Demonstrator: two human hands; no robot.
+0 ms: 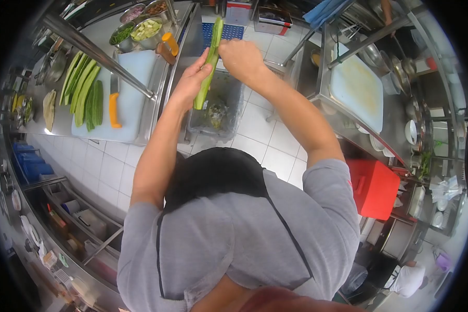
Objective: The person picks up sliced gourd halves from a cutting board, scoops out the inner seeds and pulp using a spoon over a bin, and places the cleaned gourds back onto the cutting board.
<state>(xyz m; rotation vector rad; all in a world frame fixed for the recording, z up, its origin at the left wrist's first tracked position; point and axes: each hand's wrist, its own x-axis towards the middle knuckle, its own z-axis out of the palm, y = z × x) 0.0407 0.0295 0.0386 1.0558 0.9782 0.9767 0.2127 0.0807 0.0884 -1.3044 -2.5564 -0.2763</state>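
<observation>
My left hand grips a long cucumber that is held tilted, its far end pointing away from me. The cucumber's surface looks pale green, as if peeled. My right hand is closed in a fist against the cucumber's upper part; whatever it holds is hidden by the fingers. Below both hands stands a lined waste bin with scraps at the bottom. On the left counter, several pale green peeled cucumbers lie beside darker unpeeled ones. A knife with a yellow handle rests near them.
A white cutting board lies on the steel counter at left, with bowls of chopped vegetables behind it. Another board is on the right counter. A red box stands by my right side. A metal rail crosses above the left counter.
</observation>
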